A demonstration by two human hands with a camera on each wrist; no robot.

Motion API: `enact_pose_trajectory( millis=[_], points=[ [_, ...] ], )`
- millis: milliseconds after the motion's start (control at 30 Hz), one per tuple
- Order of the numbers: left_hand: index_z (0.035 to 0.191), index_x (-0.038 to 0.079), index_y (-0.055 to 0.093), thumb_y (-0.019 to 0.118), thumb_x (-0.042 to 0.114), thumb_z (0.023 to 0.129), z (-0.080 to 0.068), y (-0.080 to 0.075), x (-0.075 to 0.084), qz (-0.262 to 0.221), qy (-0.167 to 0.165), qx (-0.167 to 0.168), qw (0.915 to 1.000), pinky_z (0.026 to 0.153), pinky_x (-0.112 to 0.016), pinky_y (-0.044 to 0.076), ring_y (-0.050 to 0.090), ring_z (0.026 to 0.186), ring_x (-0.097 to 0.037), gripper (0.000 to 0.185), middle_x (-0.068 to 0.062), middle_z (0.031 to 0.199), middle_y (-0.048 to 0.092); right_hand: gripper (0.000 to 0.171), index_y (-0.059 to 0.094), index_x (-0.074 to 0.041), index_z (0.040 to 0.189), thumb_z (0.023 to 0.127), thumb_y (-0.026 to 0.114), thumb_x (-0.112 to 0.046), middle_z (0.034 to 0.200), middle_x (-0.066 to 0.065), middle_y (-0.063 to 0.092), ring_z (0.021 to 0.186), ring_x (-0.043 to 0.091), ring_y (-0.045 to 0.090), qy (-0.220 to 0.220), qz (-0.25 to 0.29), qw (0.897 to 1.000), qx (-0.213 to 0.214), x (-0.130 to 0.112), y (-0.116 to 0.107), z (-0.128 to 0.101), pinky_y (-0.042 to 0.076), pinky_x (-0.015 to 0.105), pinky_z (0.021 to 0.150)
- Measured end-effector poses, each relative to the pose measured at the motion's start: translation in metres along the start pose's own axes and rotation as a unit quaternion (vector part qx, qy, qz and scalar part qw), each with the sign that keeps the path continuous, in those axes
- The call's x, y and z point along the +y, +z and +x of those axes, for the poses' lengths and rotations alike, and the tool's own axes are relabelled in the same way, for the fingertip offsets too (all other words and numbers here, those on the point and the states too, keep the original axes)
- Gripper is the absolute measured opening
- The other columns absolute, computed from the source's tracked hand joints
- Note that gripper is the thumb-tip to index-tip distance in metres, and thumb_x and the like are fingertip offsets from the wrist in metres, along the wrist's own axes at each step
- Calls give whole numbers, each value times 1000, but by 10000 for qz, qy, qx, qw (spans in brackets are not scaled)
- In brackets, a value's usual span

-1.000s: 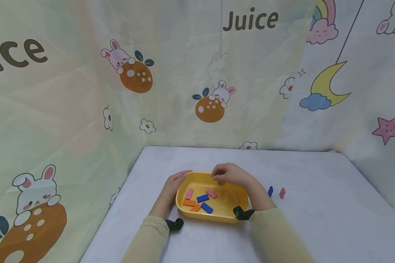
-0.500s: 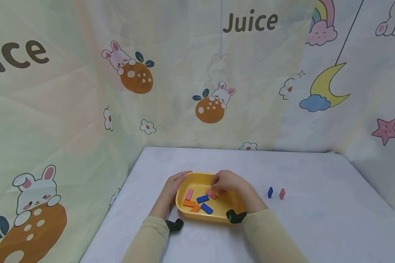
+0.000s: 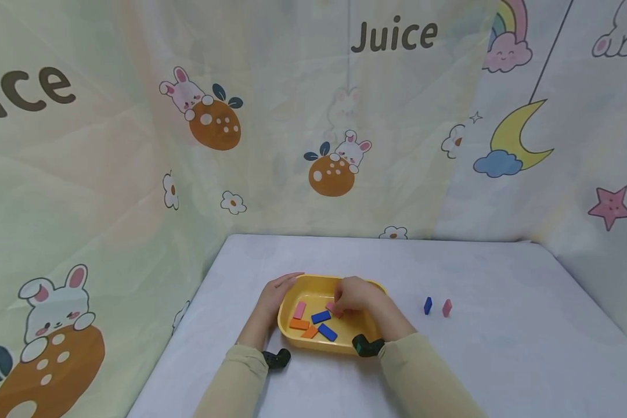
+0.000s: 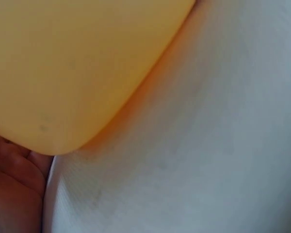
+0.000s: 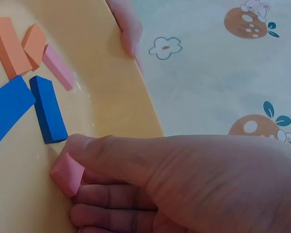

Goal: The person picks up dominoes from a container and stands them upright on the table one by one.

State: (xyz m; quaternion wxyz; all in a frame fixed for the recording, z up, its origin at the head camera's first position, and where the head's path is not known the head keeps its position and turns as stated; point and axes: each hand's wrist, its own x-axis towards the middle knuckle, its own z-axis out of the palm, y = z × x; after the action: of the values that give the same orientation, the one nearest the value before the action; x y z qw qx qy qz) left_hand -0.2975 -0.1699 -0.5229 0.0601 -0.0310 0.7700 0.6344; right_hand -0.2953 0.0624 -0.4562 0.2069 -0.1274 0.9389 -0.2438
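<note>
A yellow plastic tray (image 3: 319, 346) with raised sides sits in front of me. My left hand (image 3: 271, 303) rests along its left side, fingers stretched toward the far left corner. Inside the tray, my right hand (image 3: 359, 296) pinches a small pink block (image 5: 68, 174) between thumb and fingers. Left of it on the tray floor lie a blue block (image 3: 321, 317) and a second blue block (image 3: 327, 332). Beyond these are two orange blocks, the flat orange one (image 3: 299, 324) and the angled orange one (image 3: 310, 331), plus another pink block (image 3: 299, 310).
Right of the tray, a blue block (image 3: 428, 306) and a pink block (image 3: 447, 308) stand upright on the white tabletop (image 3: 501, 348). Printed cloth (image 3: 271, 116) hangs behind and beside the table. Dark straps with small devices show at both wrists.
My right hand has come down and left into the tray, and its fingers are now at the pink block that lay right of the blue ones. The left hand stays put.
</note>
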Motion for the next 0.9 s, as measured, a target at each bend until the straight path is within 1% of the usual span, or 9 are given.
enact_pose_trajectory(
  millis=[133,300,467,600,800,900],
  points=[
    [123,33,69,52,50,98,-1,0,0,9,-14,3,10000,110,-43,46,57,129,-20,35,6,129,67,20,66,-15,78,78,82,-27,72,2,60,72,19,56,72,-60,9999,103,1,5,1,44,28,64],
    [123,32,69,52,50,98,0,0,0,-14,5,9,10000,108,-42,48,58,127,-20,36,5,129,67,22,66,-14,73,79,82,-27,67,1,57,67,18,55,-26,-301,9993,228,-2,6,0,43,27,60],
    [123,32,69,53,51,97,1,0,0,-22,-30,-2,10000,107,-40,49,59,125,-18,36,6,129,67,22,65,-14,72,79,82,-26,66,1,55,65,18,54,-45,-449,9988,211,-4,7,0,41,26,58],
    [124,31,69,52,50,98,0,0,0,0,18,-10,10000,106,-40,50,59,125,-19,36,4,130,67,22,64,-15,73,79,82,-26,66,0,56,65,17,54,-9,-522,9985,182,-6,7,-1,41,26,59],
    [121,33,70,54,50,96,1,0,0,-3,20,25,10000,106,-40,50,60,124,-19,34,6,129,67,21,64,-14,74,81,80,-26,67,1,56,66,17,54,-7,-647,9977,194,-7,7,-2,41,26,59],
    [121,33,70,54,51,96,1,0,-1,7,84,30,10000,107,-40,50,60,124,-19,35,5,129,67,22,64,-14,75,83,78,-28,67,1,56,65,18,54,-27,-694,9974,188,-7,6,-3,41,26,59]
  ],
)
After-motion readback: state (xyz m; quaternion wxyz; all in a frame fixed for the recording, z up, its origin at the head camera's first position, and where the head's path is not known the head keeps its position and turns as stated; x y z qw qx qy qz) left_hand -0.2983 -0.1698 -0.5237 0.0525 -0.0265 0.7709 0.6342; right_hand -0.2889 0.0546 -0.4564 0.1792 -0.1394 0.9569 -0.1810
